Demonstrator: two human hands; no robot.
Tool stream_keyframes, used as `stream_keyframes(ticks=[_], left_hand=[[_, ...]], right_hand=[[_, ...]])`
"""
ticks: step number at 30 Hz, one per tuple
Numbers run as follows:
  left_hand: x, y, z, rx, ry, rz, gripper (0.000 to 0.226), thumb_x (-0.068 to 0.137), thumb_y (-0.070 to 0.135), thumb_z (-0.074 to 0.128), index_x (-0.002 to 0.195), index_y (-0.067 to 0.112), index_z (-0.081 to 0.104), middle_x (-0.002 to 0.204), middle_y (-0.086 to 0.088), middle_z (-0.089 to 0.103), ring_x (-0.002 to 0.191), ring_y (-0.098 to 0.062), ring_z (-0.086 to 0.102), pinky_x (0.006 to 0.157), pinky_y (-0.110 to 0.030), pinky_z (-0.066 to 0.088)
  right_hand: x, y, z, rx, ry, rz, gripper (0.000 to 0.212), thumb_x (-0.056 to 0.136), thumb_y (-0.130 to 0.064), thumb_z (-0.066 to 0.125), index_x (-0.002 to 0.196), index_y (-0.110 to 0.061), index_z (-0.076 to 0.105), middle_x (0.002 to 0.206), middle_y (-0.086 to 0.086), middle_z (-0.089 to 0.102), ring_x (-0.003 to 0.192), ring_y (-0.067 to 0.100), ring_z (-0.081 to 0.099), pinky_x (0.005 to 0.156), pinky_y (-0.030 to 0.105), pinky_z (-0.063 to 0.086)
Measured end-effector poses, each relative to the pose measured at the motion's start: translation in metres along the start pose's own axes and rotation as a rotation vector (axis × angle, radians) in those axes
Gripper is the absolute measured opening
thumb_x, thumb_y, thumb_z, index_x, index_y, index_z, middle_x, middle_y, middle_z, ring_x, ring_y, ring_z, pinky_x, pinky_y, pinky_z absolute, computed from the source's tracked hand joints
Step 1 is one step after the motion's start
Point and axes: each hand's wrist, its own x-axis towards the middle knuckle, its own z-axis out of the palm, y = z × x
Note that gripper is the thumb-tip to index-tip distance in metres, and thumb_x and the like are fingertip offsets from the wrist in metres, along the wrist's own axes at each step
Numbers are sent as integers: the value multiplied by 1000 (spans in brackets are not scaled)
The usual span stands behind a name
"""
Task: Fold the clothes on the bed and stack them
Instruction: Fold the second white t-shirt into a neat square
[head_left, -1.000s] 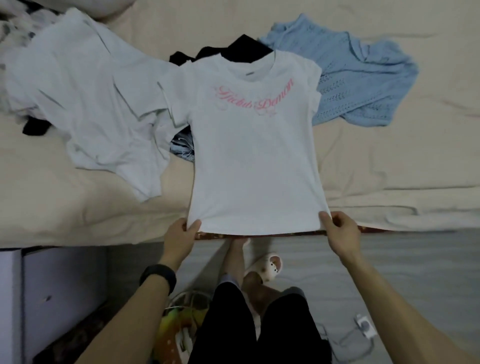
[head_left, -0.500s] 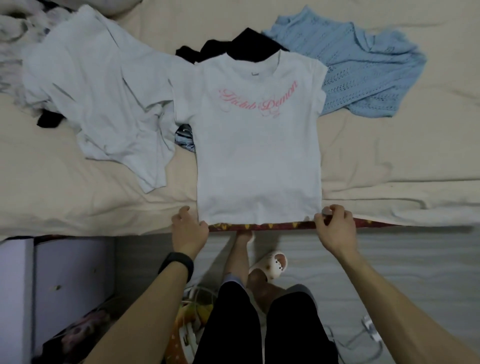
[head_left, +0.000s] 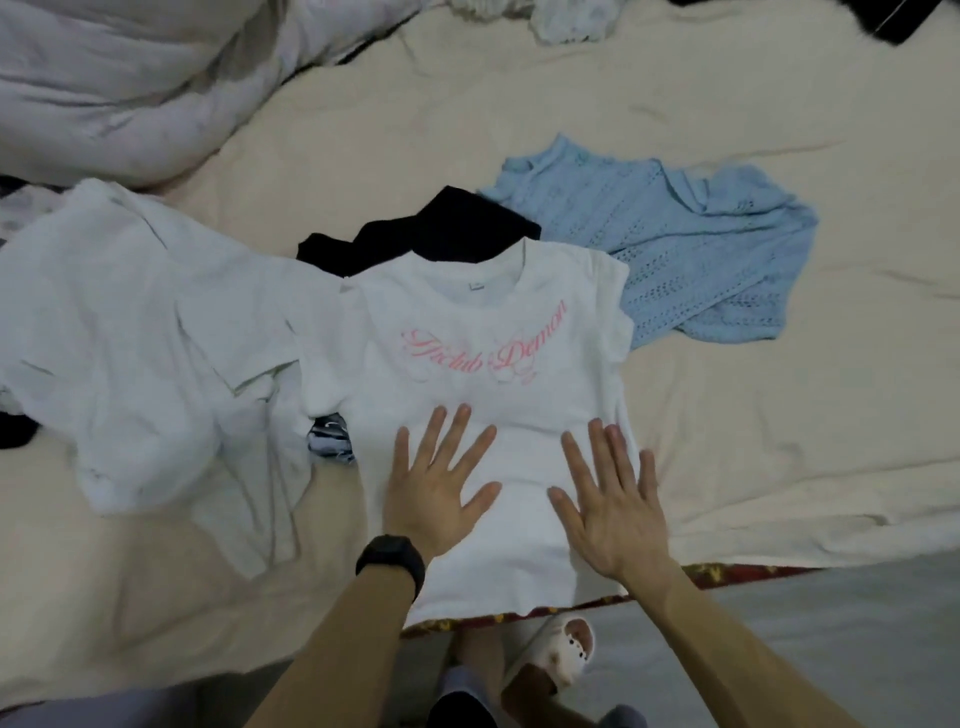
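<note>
A white T-shirt with pink script (head_left: 488, 332) lies face up and spread flat on the bed (head_left: 779, 441), its hem at the near edge. My left hand (head_left: 439, 486) rests flat on its lower left part, fingers straight and spread. My right hand (head_left: 610, 501) lies flat on the lower right part, fingers straight too. A rumpled pale T-shirt (head_left: 150, 353) lies to the left, a light blue knit top (head_left: 670, 244) to the back right, and a black garment (head_left: 441, 234) sticks out behind the white shirt's collar.
A bunched grey-white duvet (head_left: 130, 78) fills the back left. A small dark patterned item (head_left: 330, 439) peeks out between the two white shirts. A patterned red mattress edge (head_left: 727, 574) runs along the near side, with my slippered foot (head_left: 556, 652) on the floor below.
Both hands let go of the shirt's hem corners and moved up onto the shirt, now lying flat on its lower half. The view has moved closer over the bed.
</note>
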Motion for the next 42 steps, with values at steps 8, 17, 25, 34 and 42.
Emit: stream_keyframes(ticks=[8, 17, 25, 34, 42], left_hand=[[38, 15, -55, -48, -154, -14, 53, 89, 50, 56, 132, 20, 63, 138, -14, 56, 123, -40, 57, 94, -54, 46], [253, 63, -135, -177, -67, 201, 63, 87, 31, 68, 144, 12, 50, 149, -11, 49, 137, -29, 45, 109, -44, 39], [335, 68, -140, -221, -410, 141, 23, 89, 41, 70, 102, 23, 67, 97, 4, 62, 94, -20, 58, 79, -34, 43], [370, 96, -146, -208, -772, -8, 33, 79, 52, 71, 99, 27, 63, 104, 7, 65, 97, -17, 61, 82, -36, 50], [397, 141, -157, 339, -818, 313, 55, 76, 81, 60, 69, 26, 54, 72, 9, 55, 69, -11, 52, 57, -30, 31]], right_hand=[[37, -19, -61, 313, 138, 311, 65, 91, -70, 35, 131, -26, 61, 138, 1, 59, 127, 25, 53, 104, 45, 36], [147, 23, -112, 1028, 74, 734, 35, 87, -59, 65, 92, -25, 59, 82, -17, 63, 74, 3, 58, 62, 23, 40], [136, 75, -135, 1330, 424, 738, 21, 86, -28, 78, 78, -25, 59, 63, -13, 54, 63, 10, 51, 63, 26, 43], [129, 86, -120, 1305, 210, 1001, 45, 82, -73, 59, 89, -28, 60, 75, -12, 71, 72, 9, 68, 64, 24, 49], [136, 81, -108, 1384, -98, 706, 40, 64, -50, 80, 93, -24, 68, 74, -5, 73, 70, 19, 71, 76, 41, 58]])
